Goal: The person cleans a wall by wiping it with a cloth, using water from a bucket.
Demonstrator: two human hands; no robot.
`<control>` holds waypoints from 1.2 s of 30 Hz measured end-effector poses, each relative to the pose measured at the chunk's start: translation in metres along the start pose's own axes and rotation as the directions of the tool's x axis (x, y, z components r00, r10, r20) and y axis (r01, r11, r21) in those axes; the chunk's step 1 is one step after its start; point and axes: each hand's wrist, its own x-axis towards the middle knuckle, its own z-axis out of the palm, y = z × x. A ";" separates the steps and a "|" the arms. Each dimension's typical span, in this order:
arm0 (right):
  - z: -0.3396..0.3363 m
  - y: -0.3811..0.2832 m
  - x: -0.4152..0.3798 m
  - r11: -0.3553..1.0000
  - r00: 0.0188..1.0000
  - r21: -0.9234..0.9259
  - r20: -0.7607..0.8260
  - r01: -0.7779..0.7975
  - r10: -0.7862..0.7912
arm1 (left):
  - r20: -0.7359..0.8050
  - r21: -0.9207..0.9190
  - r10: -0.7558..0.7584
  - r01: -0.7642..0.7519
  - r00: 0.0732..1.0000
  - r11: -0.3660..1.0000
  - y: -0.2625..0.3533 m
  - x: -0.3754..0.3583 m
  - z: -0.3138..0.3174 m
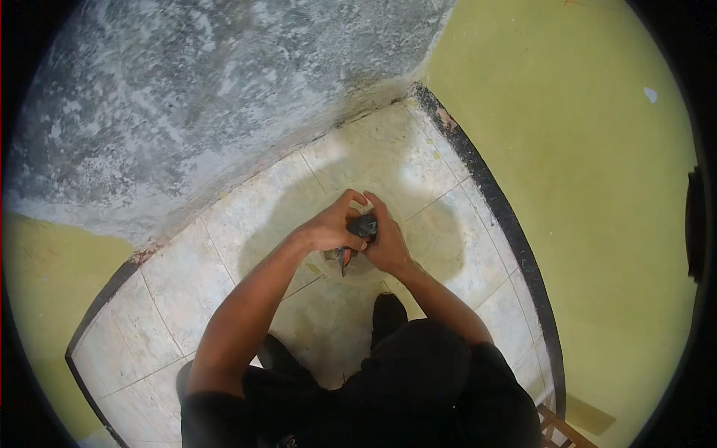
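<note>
Both hands meet near the middle of the view, around a small dark object (pixel 363 226). My left hand (pixel 334 226) curls its fingers round the object's left side. From the right, my right hand (pixel 385 240) closes round the same object, its fingertips close to those of my left hand. Just below the hands is a small item with a red-orange part (pixel 346 258) and a dark pointed end; whether it joins the dark object cannot be made out. A clear, round, faint-rimmed thing seems to lie under it.
Pale floor tiles (pixel 179 299) extend beneath the hands. A grey mottled wall (pixel 187 97) stands ahead, a yellow-green wall (pixel 575 187) at the right with a black skirting (pixel 515 231). Part of a wooden item (pixel 560 431) shows at the lower right.
</note>
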 end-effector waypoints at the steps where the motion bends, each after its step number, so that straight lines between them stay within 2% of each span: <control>1: 0.002 0.009 0.003 1.000 1.000 0.005 -0.006 -0.004 0.004 | 0.006 0.004 -0.004 0.004 1.000 1.000 0.000 0.003 0.001; 3: 0.011 0.028 0.008 0.966 0.997 0.249 -0.023 -0.069 0.077 | -0.097 0.006 -0.075 0.076 0.993 0.997 -0.001 0.006 0.005; 4: 0.016 0.038 0.008 0.964 0.997 0.253 -0.012 -0.076 0.082 | -0.102 0.000 -0.085 0.085 0.991 0.996 -0.001 0.006 0.006; 5: 0.018 0.047 0.008 0.967 0.996 0.254 -0.088 0.023 0.000 | -0.116 0.228 0.027 0.000 0.993 0.974 0.000 0.006 0.006; 6: 0.020 0.052 0.010 0.961 0.983 0.247 -0.164 0.125 -0.085 | -0.105 0.447 0.140 -0.079 0.985 0.891 0.002 0.005 0.005; 7: 0.014 0.042 0.010 0.959 0.984 0.254 -0.153 0.125 -0.087 | -0.117 0.447 0.133 -0.068 0.984 0.892 -0.005 0.004 0.002; 9: 0.002 0.022 0.008 0.872 0.990 0.469 0.045 -0.142 0.137 | -0.082 0.331 0.086 -0.054 0.993 0.942 -0.016 0.000 -0.001; 10: 0.006 0.023 0.011 0.870 0.990 0.473 0.050 -0.141 0.133 | -0.088 0.333 0.083 -0.049 0.993 0.942 -0.017 -0.001 0.003; 12: 0.012 0.028 0.015 0.801 0.998 0.597 -0.019 -0.039 0.062 | -0.066 0.048 0.084 -0.081 0.994 0.996 -0.019 0.001 0.022; 13: 0.015 0.031 0.017 0.803 0.998 0.595 -0.017 -0.038 0.060 | -0.068 0.047 0.086 -0.083 0.994 0.995 -0.020 0.002 0.025; 15: 0.019 0.038 0.023 0.807 0.992 0.579 -0.104 0.118 -0.071 | -0.147 -0.207 0.116 -0.145 0.982 0.967 -0.024 0.003 0.030; 16: 0.021 0.042 0.027 0.808 0.992 0.578 -0.104 0.117 -0.070 | -0.146 -0.209 0.117 -0.146 0.982 0.967 -0.035 0.006 0.032; 18: 0.024 0.049 0.029 0.659 0.997 0.750 -0.079 0.065 -0.009 | -0.158 -0.415 0.042 -0.105 0.986 0.904 -0.069 0.015 0.037; 19: 0.020 0.034 0.029 0.664 0.997 0.745 -0.073 0.062 -0.011 | -0.163 -0.421 0.047 -0.112 0.985 0.900 -0.078 0.017 0.041; 21: 0.012 0.005 0.029 0.878 0.987 0.458 0.004 0.140 -0.160 | -0.271 -0.186 0.072 -0.126 0.960 0.974 -0.085 0.020 0.044; 22: 0.011 0.008 0.028 0.881 0.987 0.454 0.010 0.137 -0.158 | -0.273 -0.192 0.073 -0.129 0.959 0.973 -0.085 0.018 0.043; 23: 0.009 0.015 0.029 0.940 0.967 0.238 0.009 0.245 -0.255 | -0.250 -0.140 0.097 -0.135 0.963 0.981 -0.084 0.016 0.039; 24: 0.004 0.015 0.031 0.936 0.935 0.009 0.032 0.352 -0.352 | -0.228 -0.086 0.125 -0.148 0.966 0.985 -0.084 0.016 0.034; 28: -0.010 0.014 0.024 0.915 0.909 0.107 0.117 0.390 -0.401 | -0.165 -0.044 0.094 -0.102 0.982 0.994 -0.078 0.006 0.019; 29: -0.013 0.016 0.022 0.944 0.936 0.082 0.123 0.321 -0.329 | -0.180 -0.202 0.064 -0.100 0.982 0.974 -0.068 -0.001 0.020; 30: -0.017 0.017 0.021 0.967 0.959 0.056 0.125 0.248 -0.253 | -0.184 -0.281 0.049 -0.100 0.982 0.955 -0.062 -0.004 0.020; 31: -0.022 0.018 0.022 0.967 0.959 0.054 0.127 0.249 -0.253 | -0.188 -0.357 0.034 -0.100 0.982 0.929 -0.056 -0.007 0.019; 33: -0.027 0.016 0.026 0.963 0.932 -0.022 0.260 0.268 -0.253 | -0.024 -0.524 -0.030 0.013 0.999 0.852 -0.054 -0.005 0.015; 34: -0.026 0.013 0.025 0.965 0.933 -0.019 0.261 0.260 -0.247 | 0.035 -0.571 -0.050 0.061 0.998 0.818 -0.055 -0.003 0.014; 35: -0.023 0.009 0.027 0.949 0.911 -0.044 0.298 0.312 -0.285 | 0.091 -0.331 -0.125 0.148 0.988 0.932 -0.056 0.006 0.017; 36: -0.021 0.006 0.029 0.929 0.885 -0.067 0.337 0.363 -0.321 | 0.124 -0.066 -0.211 0.220 0.970 0.973 -0.059 0.012 0.019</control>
